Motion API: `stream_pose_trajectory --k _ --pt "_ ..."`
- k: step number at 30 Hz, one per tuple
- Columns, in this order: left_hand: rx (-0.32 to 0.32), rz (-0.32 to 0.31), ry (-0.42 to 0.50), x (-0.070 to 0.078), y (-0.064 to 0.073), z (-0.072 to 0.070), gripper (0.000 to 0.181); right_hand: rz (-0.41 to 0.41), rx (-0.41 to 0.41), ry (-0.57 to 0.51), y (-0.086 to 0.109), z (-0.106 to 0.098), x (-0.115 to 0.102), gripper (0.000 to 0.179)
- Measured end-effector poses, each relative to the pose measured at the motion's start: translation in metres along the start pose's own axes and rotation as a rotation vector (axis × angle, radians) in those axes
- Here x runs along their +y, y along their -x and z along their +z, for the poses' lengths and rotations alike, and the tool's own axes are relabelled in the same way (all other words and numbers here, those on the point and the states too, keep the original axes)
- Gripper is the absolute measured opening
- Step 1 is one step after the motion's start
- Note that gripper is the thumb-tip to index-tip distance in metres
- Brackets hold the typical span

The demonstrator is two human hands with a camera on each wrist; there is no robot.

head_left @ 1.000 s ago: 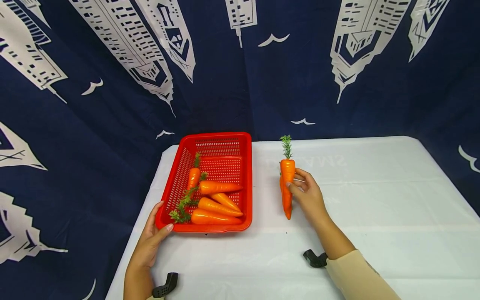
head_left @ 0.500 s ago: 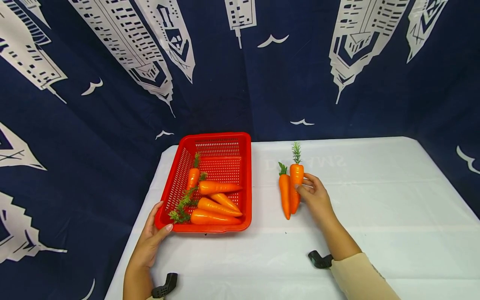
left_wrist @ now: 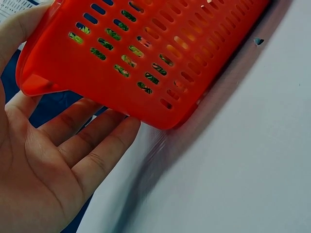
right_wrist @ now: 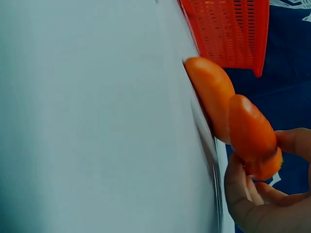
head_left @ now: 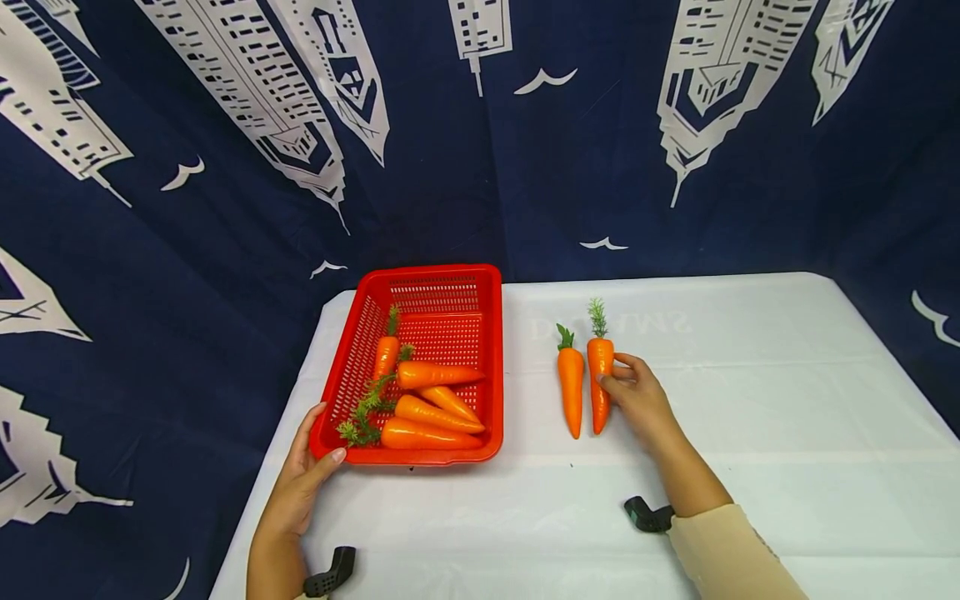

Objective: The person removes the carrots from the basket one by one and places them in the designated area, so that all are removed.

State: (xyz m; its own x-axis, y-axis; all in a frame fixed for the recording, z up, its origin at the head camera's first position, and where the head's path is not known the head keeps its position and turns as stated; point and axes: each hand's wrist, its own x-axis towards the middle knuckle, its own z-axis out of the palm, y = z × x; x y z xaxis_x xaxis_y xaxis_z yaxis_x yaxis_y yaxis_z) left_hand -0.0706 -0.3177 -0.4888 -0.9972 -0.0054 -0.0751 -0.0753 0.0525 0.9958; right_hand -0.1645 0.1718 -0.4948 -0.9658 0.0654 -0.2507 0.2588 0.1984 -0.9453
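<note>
Laying out: the step in hand looks like setting the held carrot (head_left: 598,362) beside a lone carrot (head_left: 571,387) on the white table (head_left: 750,400).
Next move: seems to call for easing the fingers off without nudging the neighbour.
Right hand (head_left: 637,400): thumb and fingertips pinch the held carrot partway along its body, leafy top (head_left: 597,318) away from the person, tip toward them.
Carrot gap: the pair run side by side, near but apart; whether the held one bears on the table is hard to tell.
Left hand (head_left: 298,482): thumb and fingers grip the near left corner of the red basket (head_left: 496,367).
Red basket: left of the pair, with at least five carrots (head_left: 438,415) inside.
</note>
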Motion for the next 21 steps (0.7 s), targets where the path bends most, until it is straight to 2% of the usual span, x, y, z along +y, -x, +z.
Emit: stream_pose_trajectory --k 9,21 --pt "0.009 -0.011 -0.013 -0.0002 0.0001 0.0 0.079 0.005 -0.059 0.146 -0.0018 -0.0001 0.0013 0.069" --pt "0.004 0.003 0.003 0.002 0.0008 0.002 0.079 -0.01 -0.076 0.275 -0.0014 -0.0015 -0.0009 0.068"
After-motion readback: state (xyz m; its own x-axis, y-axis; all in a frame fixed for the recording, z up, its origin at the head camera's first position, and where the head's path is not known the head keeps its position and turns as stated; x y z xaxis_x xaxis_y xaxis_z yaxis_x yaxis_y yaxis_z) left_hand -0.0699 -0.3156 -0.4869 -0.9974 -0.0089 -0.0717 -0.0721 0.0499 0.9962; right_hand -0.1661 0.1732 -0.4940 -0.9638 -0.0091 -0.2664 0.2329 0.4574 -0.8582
